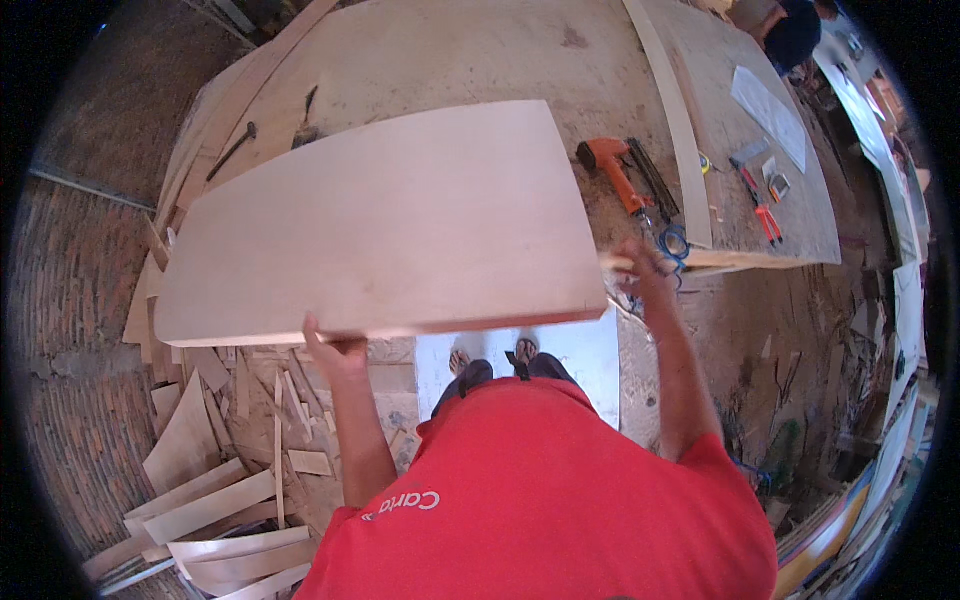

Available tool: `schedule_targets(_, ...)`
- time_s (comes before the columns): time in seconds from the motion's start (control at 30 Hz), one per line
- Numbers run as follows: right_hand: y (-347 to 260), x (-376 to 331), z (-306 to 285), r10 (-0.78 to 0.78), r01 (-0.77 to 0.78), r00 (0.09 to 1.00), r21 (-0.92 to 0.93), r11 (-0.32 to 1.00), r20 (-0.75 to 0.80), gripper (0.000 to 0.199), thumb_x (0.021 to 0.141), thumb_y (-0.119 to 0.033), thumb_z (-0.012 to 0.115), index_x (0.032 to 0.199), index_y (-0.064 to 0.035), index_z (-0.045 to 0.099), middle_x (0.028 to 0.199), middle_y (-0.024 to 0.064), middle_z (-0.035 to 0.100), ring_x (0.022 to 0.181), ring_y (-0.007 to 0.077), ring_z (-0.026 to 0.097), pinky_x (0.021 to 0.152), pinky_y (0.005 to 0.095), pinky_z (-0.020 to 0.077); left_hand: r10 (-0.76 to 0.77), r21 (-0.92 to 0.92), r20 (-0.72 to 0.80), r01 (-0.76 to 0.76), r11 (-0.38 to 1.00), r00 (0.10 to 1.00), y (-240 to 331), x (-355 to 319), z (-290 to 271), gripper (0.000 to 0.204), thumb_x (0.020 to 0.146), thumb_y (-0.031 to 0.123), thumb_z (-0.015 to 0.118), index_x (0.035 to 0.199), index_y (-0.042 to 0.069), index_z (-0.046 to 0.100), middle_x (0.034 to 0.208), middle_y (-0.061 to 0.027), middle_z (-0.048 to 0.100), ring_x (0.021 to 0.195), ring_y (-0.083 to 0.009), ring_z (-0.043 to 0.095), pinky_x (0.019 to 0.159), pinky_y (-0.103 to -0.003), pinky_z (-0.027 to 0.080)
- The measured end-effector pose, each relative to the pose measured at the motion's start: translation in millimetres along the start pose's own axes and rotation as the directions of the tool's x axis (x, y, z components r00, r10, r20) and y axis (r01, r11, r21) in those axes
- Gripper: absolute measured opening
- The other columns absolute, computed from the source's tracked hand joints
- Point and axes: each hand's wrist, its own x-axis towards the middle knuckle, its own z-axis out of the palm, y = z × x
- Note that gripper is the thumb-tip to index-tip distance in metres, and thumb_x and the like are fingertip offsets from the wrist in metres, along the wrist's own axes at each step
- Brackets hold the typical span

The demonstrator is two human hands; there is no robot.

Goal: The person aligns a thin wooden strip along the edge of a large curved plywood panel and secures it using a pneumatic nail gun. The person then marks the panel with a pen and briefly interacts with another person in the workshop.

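Note:
A large pale wooden panel (390, 220), box-like with a thick front edge, lies on the workbench and overhangs its near side. My left hand (337, 352) grips that front edge, thumb on top and fingers underneath. Just off the panel's right corner, my right hand (645, 272) is closed around a short pale piece, blurred by motion; its kind cannot be made out. Beyond that hand lies an orange nail gun (618, 175) with a black magazine. A blue coiled air hose (674, 243) hangs by the bench edge.
On the workbench (480, 60) lie a hammer (232, 150), a brush (306, 125), a long wooden strip (672, 120), red-handled pliers (768, 222) and a paper sheet (768, 115). Wood offcuts (225, 500) litter the floor at left. Another person (790, 35) is at far right.

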Motion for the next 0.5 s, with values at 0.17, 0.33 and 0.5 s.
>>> schedule_targets(0.17, 90.5, 25.3, 18.8, -0.026, 0.065, 0.987, -0.246, 0.967, 0.160, 0.050, 0.092, -0.036, 0.075, 0.124, 0.0016, 0.065, 0.103, 0.0088, 0.070, 0.083, 0.0154, 0.067, 0.067, 0.0311, 0.0565, -0.051, 0.038, 0.080, 0.048, 0.998, 0.995, -39.3, 30.3, -45.6, 0.056, 0.093, 0.053, 0.056, 0.134, 0.015, 0.058, 0.130, -0.0065, 0.064, 0.119, -0.0311, 0.062, 0.096, -0.054, 0.054)
schedule_targets(0.33, 117.8, 50.1, 23.2, 0.028, 0.066, 0.976, -0.409, 0.910, 0.218, 0.036, 0.092, -0.030, 0.075, 0.103, 0.0044, 0.072, 0.085, 0.0074, 0.071, 0.075, 0.0141, 0.066, 0.063, 0.0311, 0.0527, -0.120, 0.029, 0.170, 0.117, 0.993, 0.978, -59.7, 56.3, -71.7, 0.058, 0.097, 0.056, 0.047, 0.137, 0.016, 0.058, 0.135, -0.0067, 0.063, 0.124, -0.0317, 0.061, 0.100, -0.054, 0.052)
schedule_targets(0.5, 149.2, 67.4, 30.5, -0.077, 0.175, 0.979, -0.597, 0.783, 0.186, 0.036, 0.092, -0.031, 0.076, 0.098, 0.0042, 0.071, 0.081, 0.0045, 0.069, 0.070, 0.0122, 0.062, 0.062, 0.0291, 0.0506, -0.075, 0.027, 0.153, 0.071, 0.997, 0.985, -81.1, 77.0, -98.5, 0.063, 0.096, 0.061, 0.049, 0.138, 0.015, 0.057, 0.135, -0.0057, 0.063, 0.122, -0.0314, 0.061, 0.101, -0.054, 0.051)
